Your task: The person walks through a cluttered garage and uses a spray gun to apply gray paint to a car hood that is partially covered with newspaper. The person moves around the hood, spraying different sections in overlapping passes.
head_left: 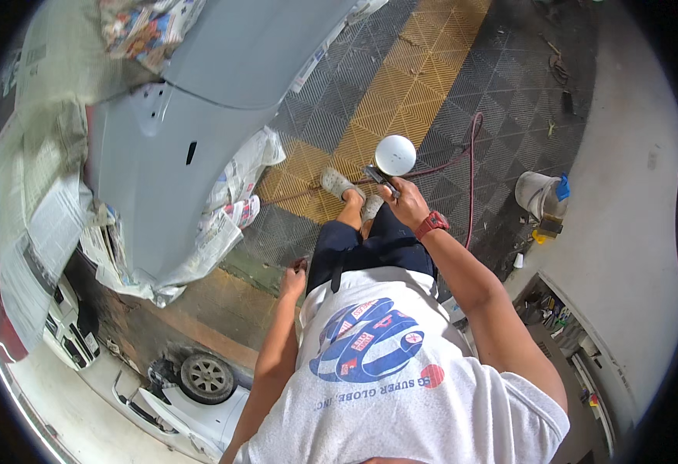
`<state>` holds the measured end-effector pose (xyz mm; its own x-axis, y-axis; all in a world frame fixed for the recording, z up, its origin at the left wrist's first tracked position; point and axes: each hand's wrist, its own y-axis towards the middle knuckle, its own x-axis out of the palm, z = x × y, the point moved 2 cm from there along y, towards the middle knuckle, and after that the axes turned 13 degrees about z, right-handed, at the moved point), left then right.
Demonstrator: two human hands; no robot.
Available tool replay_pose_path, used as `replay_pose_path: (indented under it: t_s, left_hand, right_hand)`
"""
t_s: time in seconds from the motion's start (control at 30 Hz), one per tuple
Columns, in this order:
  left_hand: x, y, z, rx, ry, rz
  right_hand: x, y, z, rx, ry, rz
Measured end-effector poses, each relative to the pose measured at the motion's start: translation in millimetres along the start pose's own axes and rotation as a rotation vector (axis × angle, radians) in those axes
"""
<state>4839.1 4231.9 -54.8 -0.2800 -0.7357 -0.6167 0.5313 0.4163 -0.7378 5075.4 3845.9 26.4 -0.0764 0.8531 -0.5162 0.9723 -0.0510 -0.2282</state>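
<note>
My right hand (407, 203) is closed round the handle of a spray gun (381, 179), held out in front of my right thigh. A round white paint cup (395, 155) sits on top of the gun. My left hand (294, 279) hangs beside my left hip with its fingers curled; what they hold, if anything, is hidden. To the left stands a car body panel (192, 69) coated in flat grey, apart from both hands. Newspaper masking (234, 174) hangs along its edge.
A dark red hose (472, 166) runs over the grey and yellow tiled floor (401, 85) near my feet. At the right wall stands a white bucket (536, 193) with a blue cloth (562, 188). Behind on the left, a wheel (207, 377) leans against a white car part (192, 417).
</note>
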Motion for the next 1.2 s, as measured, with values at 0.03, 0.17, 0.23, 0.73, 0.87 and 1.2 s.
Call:
replay_pose_path:
  t_s: [0.03,0.17,0.23,0.73,0.87,1.2]
  left_hand:
    - [2.7,17.1,-15.6,0.011,-0.042,0.036]
    - [-27.2,33.4,99.1,0.193,-0.118,0.008]
    - [-31.9,32.9,124.9,0.191,-0.131,0.023]
    - [155.1,-71.7,248.2,-0.064,-0.045,-0.113]
    - [193.7,-85.9,344.5,0.07,0.156,-0.112]
    - [291.8,-68.7,381.4,-0.195,0.17,-0.398]
  right_hand:
    - [-0.3,13.1,2.2,-0.011,0.003,0.002]
    - [-34.0,52.7,7.0,-0.072,0.007,0.163]
    - [-43.6,71.0,12.0,-0.075,0.001,0.157]
    - [-131.3,284.0,91.6,-0.176,-0.11,-0.134]
    - [-155.8,341.9,116.0,-0.194,-0.222,-0.115]
    - [-88.9,371.3,95.8,-0.474,-0.135,-0.031]
